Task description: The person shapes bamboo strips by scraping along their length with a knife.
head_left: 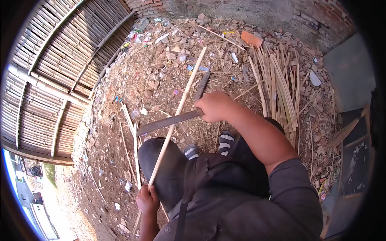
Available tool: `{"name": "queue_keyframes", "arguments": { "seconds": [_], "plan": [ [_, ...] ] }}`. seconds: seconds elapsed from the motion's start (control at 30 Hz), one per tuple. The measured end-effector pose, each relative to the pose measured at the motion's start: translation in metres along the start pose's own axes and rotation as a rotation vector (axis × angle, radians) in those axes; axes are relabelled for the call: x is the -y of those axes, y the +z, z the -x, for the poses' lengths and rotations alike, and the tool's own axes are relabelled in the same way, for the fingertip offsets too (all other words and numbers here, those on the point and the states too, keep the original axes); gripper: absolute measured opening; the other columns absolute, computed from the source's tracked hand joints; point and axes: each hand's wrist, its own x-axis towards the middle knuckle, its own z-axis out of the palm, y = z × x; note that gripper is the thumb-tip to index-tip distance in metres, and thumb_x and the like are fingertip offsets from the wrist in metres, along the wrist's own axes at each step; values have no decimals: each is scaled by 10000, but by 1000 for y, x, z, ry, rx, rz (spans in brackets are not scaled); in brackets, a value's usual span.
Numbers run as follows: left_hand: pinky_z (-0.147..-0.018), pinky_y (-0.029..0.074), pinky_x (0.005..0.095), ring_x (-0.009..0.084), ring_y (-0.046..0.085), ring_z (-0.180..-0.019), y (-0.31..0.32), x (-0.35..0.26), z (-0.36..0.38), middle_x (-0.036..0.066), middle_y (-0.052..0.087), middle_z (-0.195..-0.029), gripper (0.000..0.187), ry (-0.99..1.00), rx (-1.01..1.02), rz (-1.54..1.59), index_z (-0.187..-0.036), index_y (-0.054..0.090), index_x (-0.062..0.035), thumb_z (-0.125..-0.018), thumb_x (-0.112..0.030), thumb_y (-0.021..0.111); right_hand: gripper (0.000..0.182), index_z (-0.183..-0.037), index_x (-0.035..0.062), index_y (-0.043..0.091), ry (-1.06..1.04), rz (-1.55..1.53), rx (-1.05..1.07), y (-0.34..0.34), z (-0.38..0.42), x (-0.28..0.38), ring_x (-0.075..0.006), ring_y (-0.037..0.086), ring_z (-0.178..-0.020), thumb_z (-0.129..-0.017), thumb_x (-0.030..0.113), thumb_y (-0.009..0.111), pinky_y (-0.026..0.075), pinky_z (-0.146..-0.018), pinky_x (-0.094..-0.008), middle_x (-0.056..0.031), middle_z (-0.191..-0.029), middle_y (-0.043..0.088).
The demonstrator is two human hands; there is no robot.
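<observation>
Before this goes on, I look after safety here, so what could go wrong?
The long dark-bladed tool in the bare right hand could slip off the pale wooden strip toward the left knee, which looks close by. The strip might also leave splinters in the bare left hand gripping it.

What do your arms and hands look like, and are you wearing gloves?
No gloves! My right hand and left hand are both bare, with no watch or bracelet that I can see. A plain, dark, short sleeve covers my upper right arm.
</observation>
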Motion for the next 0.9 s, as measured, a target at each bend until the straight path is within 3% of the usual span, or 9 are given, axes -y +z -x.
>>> {"name": "queue_keyframes", "arguments": {
  "seconds": [0.07, 0.17, 0.2, 0.3, 0.47, 0.57, 0.67, 0.83, 0.9],
  "plan": [
    [-511, 461, 533, 437, 604, -593, 9, 3, -1, 191, 592, -684, 288, -1, -34, 18, -853, 560, -55, -994, -306, 579, 268, -995, 83, 716, -49, 6, 28, -2, -5, -7, -376, 700, -894, -775, 226, 660, 559, -788, -492, -181, -907, 715],
    [-503, 461, 524, 433, 606, -594, 13, 5, -2, 189, 595, -691, 287, -21, -26, -10, -860, 572, -54, -993, -308, 584, 283, -1024, 102, 718, 297, -252, -99, 13, -35, -71, -363, 703, -888, -777, 224, 653, 561, -793, -486, -172, -943, 720],
    [-500, 461, 521, 432, 607, -594, 7, 4, -3, 189, 596, -693, 286, -20, -15, -30, -864, 576, -55, -993, -309, 585, 297, -1049, 116, 717, 326, -189, -37, 1, -33, -70, -352, 704, -878, -779, 219, 649, 563, -794, -476, -160, -953, 725],
    [-505, 459, 532, 432, 604, -593, -5, 3, -5, 192, 601, -704, 311, 5, 1, -45, -882, 586, -55, -1013, -334, 544, 271, -1020, 123, 728, 218, -139, -114, 3, -16, -46, -353, 705, -877, -778, 216, 650, 560, -785, -484, -151, -935, 723],
    [-518, 449, 551, 441, 597, -595, 7, 11, 1, 198, 596, -693, 333, -14, 1, 54, -882, 589, -51, -1039, -323, 476, 227, -962, 136, 710, -51, 54, 24, 0, -6, -13, -357, 708, -872, -757, 222, 668, 562, -757, -487, -144, -902, 718],
    [-516, 439, 548, 448, 590, -593, 21, 18, 7, 203, 585, -680, 312, -67, -25, -4, -876, 586, -52, -1042, -288, 466, 228, -952, 124, 709, 256, -305, -86, 10, -29, -78, -355, 707, -868, -750, 223, 673, 559, -752, -489, -160, -883, 710],
    [-513, 435, 547, 453, 585, -590, 4, 4, 0, 205, 579, -673, 313, -43, -51, 13, -867, 578, -51, -1043, -284, 463, 242, -948, 92, 701, 269, -205, -168, 6, -28, -82, -349, 707, -868, -747, 222, 673, 554, -752, -483, -157, -882, 713],
    [-535, 428, 553, 458, 583, -602, 4, 1, 3, 210, 581, -677, 329, -39, -11, 28, -846, 557, -45, -1050, -281, 452, 308, -982, 47, 710, 9, -21, 1, -11, 3, -2, -367, 694, -920, -735, 228, 676, 549, -779, -466, -188, -951, 714],
    [-546, 425, 557, 460, 582, -608, 8, -3, -3, 215, 579, -676, 336, -27, -35, 20, -837, 545, -43, -1055, -277, 440, 324, -995, 43, 716, -42, -22, 114, -10, 0, -5, -369, 691, -939, -730, 227, 676, 550, -784, -468, -195, -973, 713]
  ]
}}
